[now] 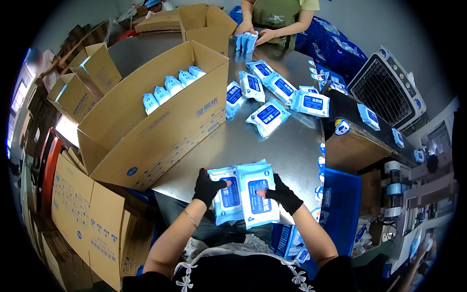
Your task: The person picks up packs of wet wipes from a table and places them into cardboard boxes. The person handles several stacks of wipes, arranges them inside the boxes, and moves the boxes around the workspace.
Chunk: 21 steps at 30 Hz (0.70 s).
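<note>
My left hand point(208, 187) in a black glove grips the left side of a stack of blue and white wipe packs point(245, 194) held upright at the near edge of the steel table point(272, 146). My right hand point(283, 194), also gloved, holds the right side of the same stack. Several more wipe packs point(272, 95) lie loose on the table farther off. A large open cardboard box point(151, 117) stands at the left on the table, with a row of packs point(170, 87) standing inside it.
Another person point(277, 19) stands across the table, hands on packs point(245, 41). Open boxes point(206, 24) and flat cardboard point(82, 214) lie left and behind. A blue crate point(343, 209) and a conveyor machine point(389, 85) are at the right.
</note>
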Available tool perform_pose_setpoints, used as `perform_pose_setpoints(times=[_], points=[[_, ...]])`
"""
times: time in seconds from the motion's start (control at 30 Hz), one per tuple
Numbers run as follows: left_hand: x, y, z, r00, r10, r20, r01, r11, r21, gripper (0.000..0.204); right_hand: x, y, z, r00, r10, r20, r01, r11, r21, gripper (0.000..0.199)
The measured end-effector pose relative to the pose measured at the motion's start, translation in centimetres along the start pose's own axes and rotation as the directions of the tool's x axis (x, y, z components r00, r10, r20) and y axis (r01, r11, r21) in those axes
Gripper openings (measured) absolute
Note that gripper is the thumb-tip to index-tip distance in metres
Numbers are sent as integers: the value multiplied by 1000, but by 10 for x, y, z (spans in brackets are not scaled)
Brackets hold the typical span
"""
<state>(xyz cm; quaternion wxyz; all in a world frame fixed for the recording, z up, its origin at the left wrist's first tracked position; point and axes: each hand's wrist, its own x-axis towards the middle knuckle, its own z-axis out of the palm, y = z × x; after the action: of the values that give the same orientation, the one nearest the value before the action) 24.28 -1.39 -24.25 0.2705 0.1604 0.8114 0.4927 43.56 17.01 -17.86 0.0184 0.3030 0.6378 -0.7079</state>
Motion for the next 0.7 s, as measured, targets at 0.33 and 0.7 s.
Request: perform_pose_setpoints(times=[0.33,0.7], points=[[-16,-1,-2,954,278,109,-290,950,115,48,9,21,17,990,-48,-136,64,991,114,108],[-63,84,-85,926,372,-59,-377,910,-173,38,12,-51,49,964,-264,-34,264,934,241,63]])
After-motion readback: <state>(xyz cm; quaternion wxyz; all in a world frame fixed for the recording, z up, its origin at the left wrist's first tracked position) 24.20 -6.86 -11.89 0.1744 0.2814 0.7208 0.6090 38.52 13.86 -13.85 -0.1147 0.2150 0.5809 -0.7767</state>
